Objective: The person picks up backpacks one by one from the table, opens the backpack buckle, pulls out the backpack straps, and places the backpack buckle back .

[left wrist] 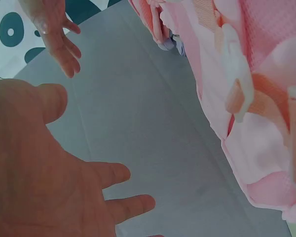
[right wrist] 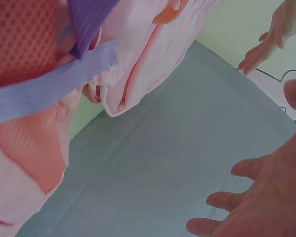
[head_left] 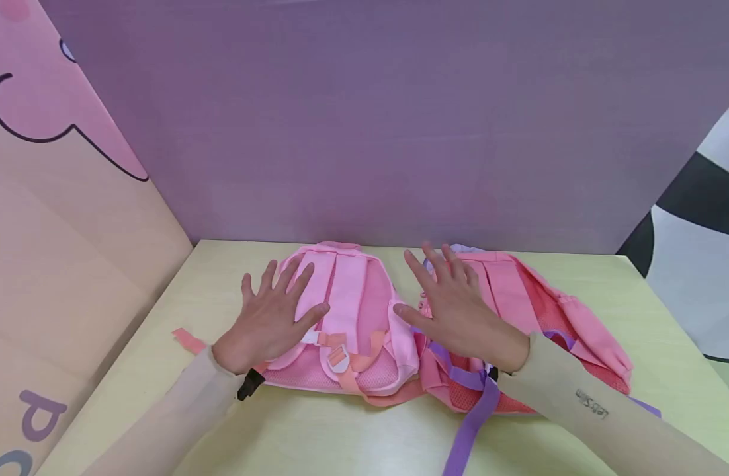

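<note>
Two children's backpacks lie side by side on the table, their strap sides facing up. The left one is a light pink backpack (head_left: 373, 284) with orange webbing straps and a white buckle (head_left: 339, 358). To its right lies a coral pink backpack (head_left: 507, 284) with purple straps (head_left: 474, 423). My left hand (head_left: 269, 324) hovers over the light pink backpack's left side, fingers spread and holding nothing. Palm down, my right hand (head_left: 460, 317) is held above the coral backpack's left part, its fingers also spread. Both wrist views show a gap between the palms and the bags.
The pale yellow table (head_left: 221, 264) ends at a purple-grey panel (head_left: 388, 132) behind the bags. Printed panels stand on both sides, a pink and cream one (head_left: 61, 218) at left and a black-and-white one (head_left: 698, 264) at right. An orange strap end (head_left: 188, 341) sticks out at left.
</note>
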Motion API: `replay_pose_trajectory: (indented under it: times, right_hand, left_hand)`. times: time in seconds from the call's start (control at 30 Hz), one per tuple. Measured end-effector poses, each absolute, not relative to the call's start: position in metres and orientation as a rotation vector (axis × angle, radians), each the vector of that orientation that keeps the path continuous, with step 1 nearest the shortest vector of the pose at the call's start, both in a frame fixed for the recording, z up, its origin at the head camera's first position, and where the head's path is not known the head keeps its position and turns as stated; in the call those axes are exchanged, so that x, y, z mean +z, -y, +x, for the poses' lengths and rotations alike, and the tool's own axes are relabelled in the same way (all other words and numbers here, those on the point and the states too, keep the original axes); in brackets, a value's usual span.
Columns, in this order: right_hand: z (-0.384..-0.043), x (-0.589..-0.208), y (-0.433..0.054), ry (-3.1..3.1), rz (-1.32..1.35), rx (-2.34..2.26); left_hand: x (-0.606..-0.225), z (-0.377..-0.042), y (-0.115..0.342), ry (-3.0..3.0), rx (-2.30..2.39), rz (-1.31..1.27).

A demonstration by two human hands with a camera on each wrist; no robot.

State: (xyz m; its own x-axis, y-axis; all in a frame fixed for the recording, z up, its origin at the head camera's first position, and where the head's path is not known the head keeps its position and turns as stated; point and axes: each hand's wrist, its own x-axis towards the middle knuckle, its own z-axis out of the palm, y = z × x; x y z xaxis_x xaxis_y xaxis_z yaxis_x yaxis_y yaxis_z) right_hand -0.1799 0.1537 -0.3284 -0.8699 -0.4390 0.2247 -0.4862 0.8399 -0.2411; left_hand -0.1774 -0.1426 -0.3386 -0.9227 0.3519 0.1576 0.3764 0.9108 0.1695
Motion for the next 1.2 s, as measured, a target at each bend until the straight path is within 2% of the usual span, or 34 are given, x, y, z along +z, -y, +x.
replay_pose_trajectory:
  times: [0.67, 1.2]
  right_hand:
    - [-0.192, -0.343, -0.115, 2.92, 0.839, 0.475]
    - [-0.206, -0.355, -0.078, 2.887, 1.134, 0.609]
  left_hand:
    - [-0.353, -0.174, 0.157, 2.924, -0.216, -0.623]
    - [-0.368, -0.173, 0.159, 2.964, -0.235, -0.716]
